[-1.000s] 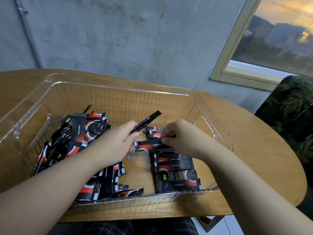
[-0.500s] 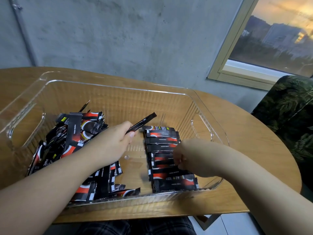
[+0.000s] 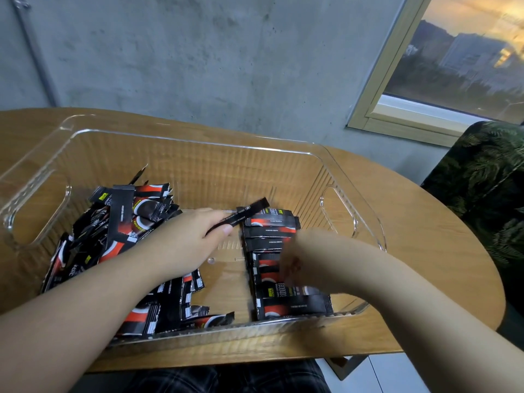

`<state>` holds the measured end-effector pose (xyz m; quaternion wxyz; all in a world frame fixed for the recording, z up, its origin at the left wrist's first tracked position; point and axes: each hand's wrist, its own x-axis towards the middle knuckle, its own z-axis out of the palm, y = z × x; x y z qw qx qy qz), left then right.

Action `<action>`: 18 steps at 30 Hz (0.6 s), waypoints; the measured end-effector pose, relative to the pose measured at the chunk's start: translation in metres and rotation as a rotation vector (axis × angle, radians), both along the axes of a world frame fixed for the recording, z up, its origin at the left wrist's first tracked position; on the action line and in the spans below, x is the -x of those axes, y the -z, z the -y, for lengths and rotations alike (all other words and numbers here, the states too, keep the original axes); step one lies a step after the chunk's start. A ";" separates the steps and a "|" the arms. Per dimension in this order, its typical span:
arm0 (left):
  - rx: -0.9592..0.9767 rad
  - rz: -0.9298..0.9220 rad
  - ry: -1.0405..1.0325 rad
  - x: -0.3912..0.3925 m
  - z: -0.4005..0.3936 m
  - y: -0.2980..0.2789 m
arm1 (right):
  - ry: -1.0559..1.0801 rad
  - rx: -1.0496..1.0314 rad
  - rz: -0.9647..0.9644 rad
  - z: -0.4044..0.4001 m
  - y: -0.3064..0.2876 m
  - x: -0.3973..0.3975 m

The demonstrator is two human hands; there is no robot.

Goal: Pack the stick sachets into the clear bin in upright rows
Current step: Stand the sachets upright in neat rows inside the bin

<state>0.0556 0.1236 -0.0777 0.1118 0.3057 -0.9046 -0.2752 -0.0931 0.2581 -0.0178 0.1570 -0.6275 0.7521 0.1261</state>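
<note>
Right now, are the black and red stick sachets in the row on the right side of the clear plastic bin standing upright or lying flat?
Lying flat: the row of sachets overlaps like shingles on the bin floor.

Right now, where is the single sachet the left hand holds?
In the head view the single sachet sits mid-bin, pinched by the left hand, its free end raised over the far end of the sachet row on the right.

Left hand [image 3: 184, 239] pinching sachet [image 3: 243, 214]; right hand [image 3: 303, 262] blurred, fingers curled downward.
</note>
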 end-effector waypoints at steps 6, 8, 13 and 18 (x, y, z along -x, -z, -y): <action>-0.038 0.017 0.061 -0.002 0.002 0.002 | 0.082 0.515 0.086 0.018 0.007 -0.002; -0.046 -0.003 0.083 -0.002 0.001 0.000 | -0.007 0.545 0.084 0.024 0.012 -0.005; -0.073 -0.034 0.089 -0.002 0.000 -0.001 | -0.078 0.511 0.066 0.033 0.015 -0.009; -0.065 -0.040 0.049 0.000 0.003 0.006 | 0.089 0.340 -0.058 0.024 -0.001 0.006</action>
